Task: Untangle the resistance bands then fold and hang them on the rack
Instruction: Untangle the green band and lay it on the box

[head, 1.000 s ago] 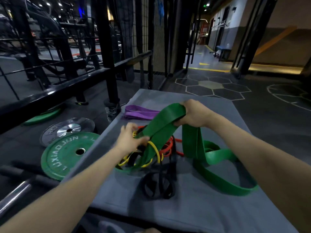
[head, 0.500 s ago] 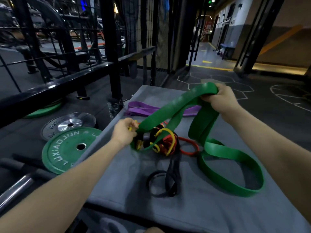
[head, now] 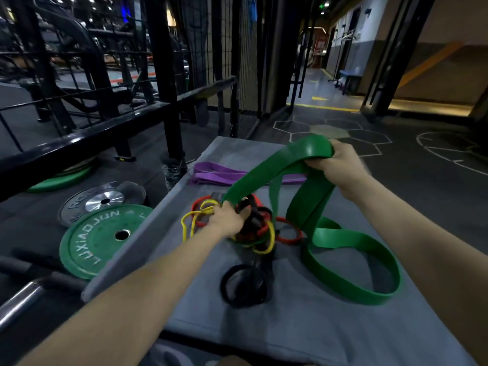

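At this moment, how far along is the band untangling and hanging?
Early. The purple band lies apart, flat on the mat. In hand: the right hand lifts the green band while the left hand holds the knot of yellow, red and black bands. Nothing visibly folded or hung.

Gym: green weight plate point(head: 105, 240) and steel plate point(head: 104, 200) on rubber floor, black rack frame point(head: 163, 83), barbell point(head: 18, 303).

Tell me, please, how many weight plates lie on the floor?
3 visible: green plate nearest, silver plate behind it, another green plate under the rail; more may be hidden.
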Action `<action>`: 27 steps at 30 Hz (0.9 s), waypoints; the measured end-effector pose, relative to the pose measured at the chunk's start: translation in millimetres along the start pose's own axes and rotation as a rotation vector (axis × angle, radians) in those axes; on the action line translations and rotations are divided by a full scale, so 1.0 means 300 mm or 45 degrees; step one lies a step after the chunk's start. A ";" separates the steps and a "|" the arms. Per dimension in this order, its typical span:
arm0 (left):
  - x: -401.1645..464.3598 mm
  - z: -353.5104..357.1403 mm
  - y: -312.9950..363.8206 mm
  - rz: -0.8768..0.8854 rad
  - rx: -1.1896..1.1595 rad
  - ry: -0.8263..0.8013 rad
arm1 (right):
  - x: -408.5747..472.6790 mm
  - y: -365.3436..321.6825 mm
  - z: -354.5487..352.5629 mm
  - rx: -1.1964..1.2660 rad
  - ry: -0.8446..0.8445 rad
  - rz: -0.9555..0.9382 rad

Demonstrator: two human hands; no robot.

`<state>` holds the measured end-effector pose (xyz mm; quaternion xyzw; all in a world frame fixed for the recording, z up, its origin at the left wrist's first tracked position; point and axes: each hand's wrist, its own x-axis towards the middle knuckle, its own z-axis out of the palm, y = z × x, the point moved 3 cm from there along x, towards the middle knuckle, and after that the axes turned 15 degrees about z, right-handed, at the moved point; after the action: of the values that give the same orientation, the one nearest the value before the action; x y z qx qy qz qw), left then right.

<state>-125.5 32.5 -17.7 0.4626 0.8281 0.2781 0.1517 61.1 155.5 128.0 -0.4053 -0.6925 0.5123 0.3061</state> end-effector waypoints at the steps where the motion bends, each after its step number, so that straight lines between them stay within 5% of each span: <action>1: 0.012 0.043 0.002 -0.036 -0.093 0.036 | -0.002 0.006 -0.007 -0.020 -0.010 0.003; 5: -0.002 0.097 -0.023 -0.194 -0.217 0.236 | -0.009 0.042 -0.051 -0.037 -0.008 0.036; 10: -0.032 0.042 -0.034 -0.069 -0.005 0.030 | 0.005 0.055 -0.080 0.084 0.048 0.057; 13: -0.047 -0.023 -0.031 0.015 0.110 0.145 | 0.005 0.040 -0.075 0.177 0.096 0.047; 20: -0.101 0.056 0.067 -0.004 -0.426 -0.017 | -0.033 -0.017 -0.028 0.196 0.035 -0.037; 23: -0.130 0.101 0.108 -0.011 -0.021 -0.108 | -0.048 -0.014 -0.025 0.198 0.032 -0.029; 27: -0.141 0.083 0.090 0.051 0.194 0.131 | -0.056 -0.015 -0.054 0.216 0.022 0.011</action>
<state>-72.3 15.8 -21.8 0.4743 0.8441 0.2406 0.0677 81.8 147.5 136.9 -0.3854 -0.6422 0.5667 0.3433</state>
